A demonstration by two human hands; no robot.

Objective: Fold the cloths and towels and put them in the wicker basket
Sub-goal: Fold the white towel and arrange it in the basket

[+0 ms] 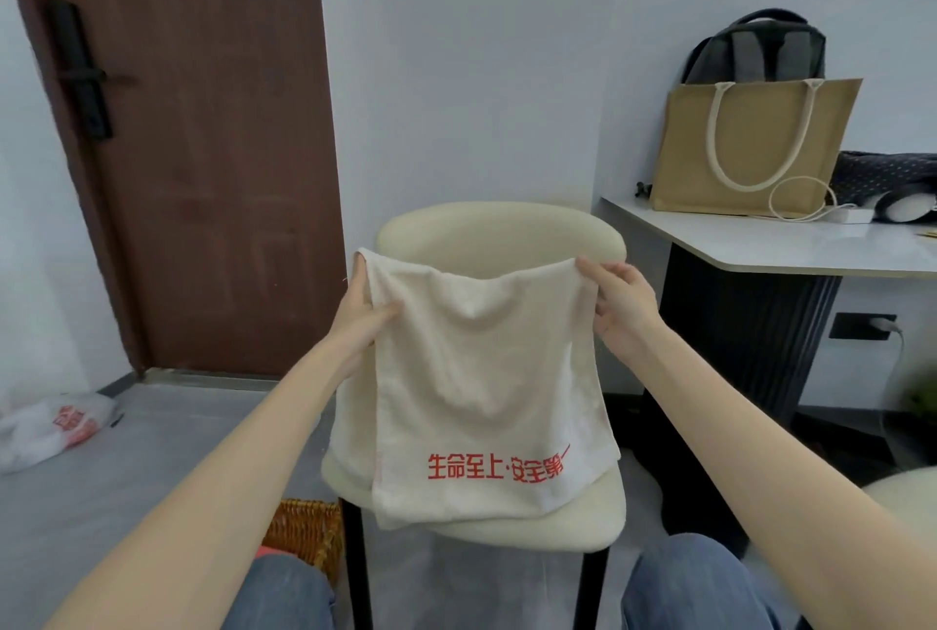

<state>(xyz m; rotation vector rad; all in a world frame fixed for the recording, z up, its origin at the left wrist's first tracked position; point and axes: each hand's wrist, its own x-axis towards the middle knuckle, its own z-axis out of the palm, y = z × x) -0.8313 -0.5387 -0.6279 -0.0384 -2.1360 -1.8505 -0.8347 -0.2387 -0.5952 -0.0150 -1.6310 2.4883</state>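
Observation:
A cream towel (pixel 476 376) with red printed characters near its lower edge hangs doubled over in front of me. My left hand (pixel 362 312) pinches its top left corner and my right hand (pixel 621 307) pinches its top right corner. The towel's bottom rests on the seat of a cream chair (pixel 583 513). A wicker basket (pixel 304 535) stands on the floor to the left of the chair, partly hidden behind my left knee, with something red showing inside it.
A brown door (pixel 192 147) is at the back left, with a white plastic bag (pixel 48 426) on the floor near it. To the right a white table (pixel 811 244) carries a tan tote bag (pixel 750 147), a grey backpack (pixel 755 49) and a cable.

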